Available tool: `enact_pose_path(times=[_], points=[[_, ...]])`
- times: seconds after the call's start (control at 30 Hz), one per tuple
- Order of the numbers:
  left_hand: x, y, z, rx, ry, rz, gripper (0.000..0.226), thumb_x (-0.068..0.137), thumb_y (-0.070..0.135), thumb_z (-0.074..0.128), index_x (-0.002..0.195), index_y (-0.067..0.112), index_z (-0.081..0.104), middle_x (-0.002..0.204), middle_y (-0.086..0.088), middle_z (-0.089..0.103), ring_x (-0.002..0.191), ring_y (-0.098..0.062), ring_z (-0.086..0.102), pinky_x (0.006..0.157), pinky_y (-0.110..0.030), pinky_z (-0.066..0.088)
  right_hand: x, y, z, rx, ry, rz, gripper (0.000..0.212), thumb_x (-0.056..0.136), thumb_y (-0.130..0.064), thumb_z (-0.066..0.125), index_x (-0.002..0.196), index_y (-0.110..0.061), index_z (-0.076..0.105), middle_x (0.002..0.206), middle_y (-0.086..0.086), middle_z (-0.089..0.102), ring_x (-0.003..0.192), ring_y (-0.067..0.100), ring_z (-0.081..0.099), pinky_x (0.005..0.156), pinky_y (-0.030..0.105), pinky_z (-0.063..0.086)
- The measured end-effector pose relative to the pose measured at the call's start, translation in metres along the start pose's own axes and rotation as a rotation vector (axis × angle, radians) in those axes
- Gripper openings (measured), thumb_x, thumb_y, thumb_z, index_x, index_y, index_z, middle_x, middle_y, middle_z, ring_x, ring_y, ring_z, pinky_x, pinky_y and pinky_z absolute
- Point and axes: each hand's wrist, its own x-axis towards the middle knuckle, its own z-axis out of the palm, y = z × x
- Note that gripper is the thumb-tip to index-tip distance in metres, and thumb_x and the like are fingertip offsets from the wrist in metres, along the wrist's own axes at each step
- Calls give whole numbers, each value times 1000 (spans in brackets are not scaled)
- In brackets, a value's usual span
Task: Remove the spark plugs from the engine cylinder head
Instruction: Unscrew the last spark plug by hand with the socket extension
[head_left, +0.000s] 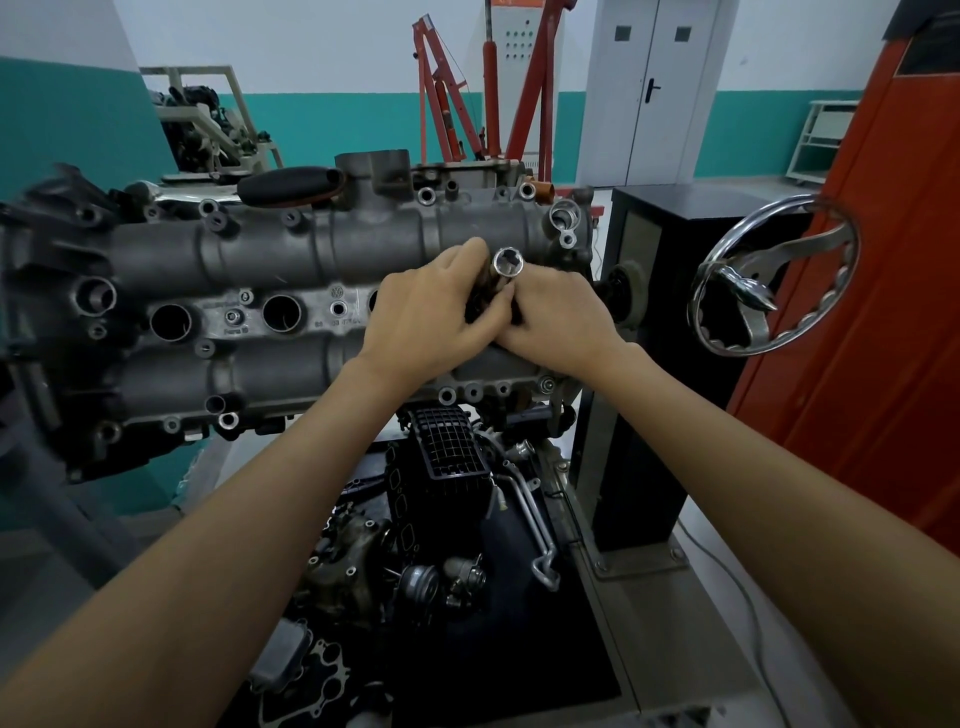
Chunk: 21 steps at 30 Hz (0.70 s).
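Observation:
A grey cylinder head (270, 249) lies across the engine stand, with round spark plug wells (281, 313) open along its middle row. A chrome spark plug socket (507, 263) sticks up from the well at the right end, its hollow end facing me. My left hand (431, 312) grips the socket's shaft from the left. My right hand (558, 317) holds it low down from the right, fingers curled round the dark lower part. The spark plug itself is hidden by my hands.
A chrome handwheel (769, 275) sits on the black stand column (660, 312) at right. Loose engine parts and a black intake manifold (447, 467) lie on the tray below. A red cabinet (883, 260) stands at right; a red engine hoist (467, 104) stands behind.

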Motion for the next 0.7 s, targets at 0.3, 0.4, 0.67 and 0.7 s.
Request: enact_pose_path(times=[0.3, 0.4, 0.67, 0.7], points=[[-1, -3, 0, 5, -16, -14, 43, 91, 50, 44, 57, 23, 41, 47, 9, 39, 46, -20, 45, 44, -28, 26, -1, 0, -1, -13, 44, -1, 26, 85, -34, 53, 77, -12, 62, 66, 2, 63, 62, 19, 57, 54, 30, 41], [-1, -1, 0, 1, -27, 2, 49, 88, 53, 33, 76, 10, 52, 62, 1, 54, 55, -20, 52, 46, -36, 39, -4, -4, -3, 16, 86, -67, 18, 82, -28, 48, 67, -18, 45, 56, -5, 45, 52, 18, 46, 45, 25, 32], [-2, -2, 1, -4, -6, -22, 42, 86, 45, 37, 71, 10, 56, 55, 3, 49, 51, -24, 53, 48, -27, 26, 1, 2, 1, -20, 1, 22, 28, 82, -41, 48, 82, -14, 54, 70, -6, 57, 62, 12, 52, 55, 28, 36], [-2, -3, 2, -5, -5, -23, 46, 87, 47, 38, 66, 10, 56, 50, 3, 46, 48, -24, 52, 47, -26, 25, 1, 2, 2, -28, 8, 23, 27, 83, -41, 50, 77, -15, 56, 67, -5, 57, 60, 11, 49, 55, 27, 32]])
